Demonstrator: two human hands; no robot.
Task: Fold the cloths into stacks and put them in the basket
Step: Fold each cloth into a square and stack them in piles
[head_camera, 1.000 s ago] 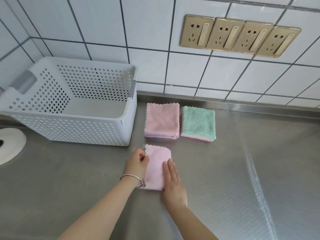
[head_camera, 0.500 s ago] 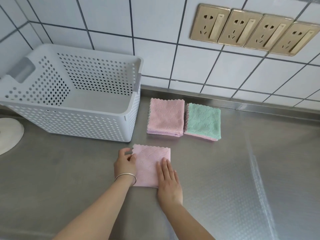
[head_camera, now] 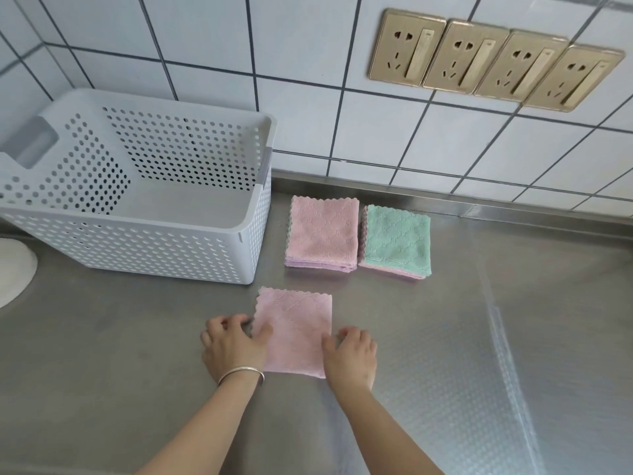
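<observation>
White tiled wall with four gold sockets point(head_camera: 493, 60) backs a steel counter point(head_camera: 513, 337). From the head camera, a white perforated basket point(head_camera: 144, 255) stands at the counter's back-left, near the wall. Just to its right, along the back edge, sit two folded stacks side by side: a pink-topped stack point(head_camera: 322, 234) and a green-topped stack point(head_camera: 397, 240). Toward the front edge lies a folded pink cloth point(head_camera: 294, 332), flat on the counter. The left hand point(head_camera: 233, 347), with a bracelet point(head_camera: 241, 373) on its wrist, has its curled fingers at the cloth's left edge and its thumb on the cloth. The right hand point(head_camera: 349, 358) grasps the cloth's right edge the same way.
</observation>
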